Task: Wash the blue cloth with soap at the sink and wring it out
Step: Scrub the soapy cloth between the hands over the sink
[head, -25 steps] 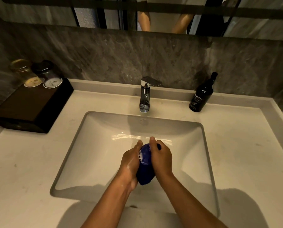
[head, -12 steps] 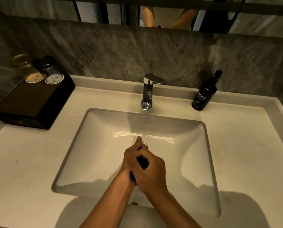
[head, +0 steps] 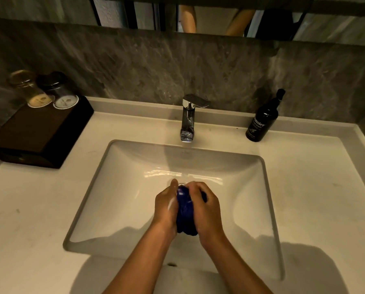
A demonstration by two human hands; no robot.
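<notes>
We had both hands over the middle of the sink basin (head: 122, 200), pressed toward each other with the blue cloth (head: 184, 209) bunched up between them. Our left hand (head: 165, 205) lay along the cloth's left side, thumb pointing away from us toward the drain, the palm flat against the fabric and a pale sheen of wet or lather on the skin near the thumb. Our right hand (head: 204, 209) curled over the cloth from the right, its fingers wrapped across the top of the wad. The cloth showed only as a dark blue strip between the two palms, with a rumpled end bulging out below our wrists; it hung above the basin floor, though we could not tell whether it touched the porcelain.

Just beyond our fingertips the rim of the drain (head: 182, 184) peeked out. Farther back, the chrome faucet (head: 189, 117) stood at the middle of the rear edge of the white countertop (head: 317, 198), its spout aimed into the basin; we could see no clear stream from it. To the right of the faucet, near the wall, a dark pump bottle (head: 263, 122) with pale lettering stood upright. At the far left a dark box (head: 39, 134) sat on the counter, with two upturned glasses (head: 48, 92) side by side at its back. Behind everything rose a grey marbled backsplash (head: 156, 66), and above it the lower strip of a mirror (head: 209, 18) showed our arms.
</notes>
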